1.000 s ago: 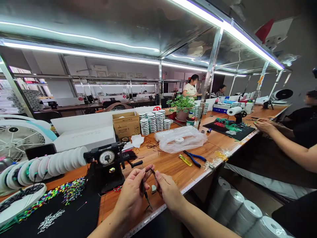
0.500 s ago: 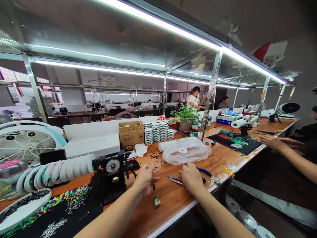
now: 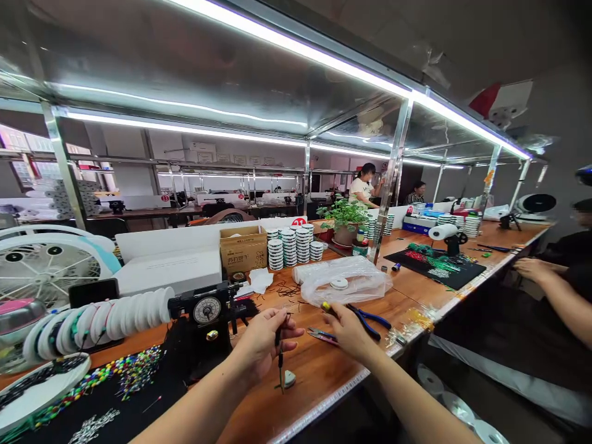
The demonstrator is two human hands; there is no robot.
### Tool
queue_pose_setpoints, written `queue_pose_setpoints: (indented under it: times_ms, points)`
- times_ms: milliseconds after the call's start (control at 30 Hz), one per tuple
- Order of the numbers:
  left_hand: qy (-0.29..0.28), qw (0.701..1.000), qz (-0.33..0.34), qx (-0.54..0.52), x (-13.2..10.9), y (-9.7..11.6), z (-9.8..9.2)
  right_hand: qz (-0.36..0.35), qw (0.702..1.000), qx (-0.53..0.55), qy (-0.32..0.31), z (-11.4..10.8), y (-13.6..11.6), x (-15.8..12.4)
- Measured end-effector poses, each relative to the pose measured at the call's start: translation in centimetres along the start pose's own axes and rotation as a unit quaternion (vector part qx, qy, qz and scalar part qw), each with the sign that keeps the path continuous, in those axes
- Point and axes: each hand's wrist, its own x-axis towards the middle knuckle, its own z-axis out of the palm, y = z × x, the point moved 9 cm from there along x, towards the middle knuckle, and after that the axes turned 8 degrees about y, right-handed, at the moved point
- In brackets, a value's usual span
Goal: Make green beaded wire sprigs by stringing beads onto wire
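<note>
- Left hand [image 3: 263, 345]: bare, slim fingers [image 3: 292, 333], back of hand uncovered.
- Left forearm [image 3: 198, 398]: bare, smooth outline, narrow at wrist, wider toward elbow.
- Right hand [image 3: 349, 333]: bare as well, rounded back, wrist uncovered.
- Right forearm [image 3: 411, 394]: bare, same taper.
- Nails: too small to tell from here.
- Upper arms, torso, any sleeves: out of my sight, clothing can't be told.

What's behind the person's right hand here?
Small snips lie partly behind the right hand: their tips show, but the hand hides their far end. Blue-handled pliers show beyond it. Anything fully covered cannot be seen.
</note>
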Motion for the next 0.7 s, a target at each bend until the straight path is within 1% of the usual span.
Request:
queue_pose_setpoints:
  times_ms: [100,200,267,367,400,500,700]
  points:
    - [-0.039,0.999,0.022,-0.009,-0.6,0.1,0.7,-0.003,0.988,0.151,-0.035,2.1,-2.8,-1.2]
    - [-0.049,0.997,0.051,-0.026,-0.5,-0.1,1.0,0.013,0.966,0.252,-0.046,3.7,-4.4,-1.8]
    - [-0.048,0.996,0.064,-0.038,-0.1,-0.4,1.0,0.054,0.939,0.334,-0.067,5.1,-4.6,-1.9]
    - [-0.049,0.995,0.070,-0.049,0.8,-1.0,0.9,0.147,0.878,0.448,-0.086,7.4,-4.2,-2.0]
    - [-0.049,0.995,0.069,-0.050,1.0,-1.2,0.9,0.175,0.865,0.463,-0.079,7.9,-3.9,-2.0]
    - [-0.041,0.996,0.063,-0.051,1.5,-1.9,0.7,0.223,0.859,0.459,-0.037,8.6,-3.2,-2.1]
    - [-0.009,0.997,0.047,-0.062,1.8,-2.4,0.3,0.240,0.853,0.463,0.010,9.0,-3.3,-2.2]
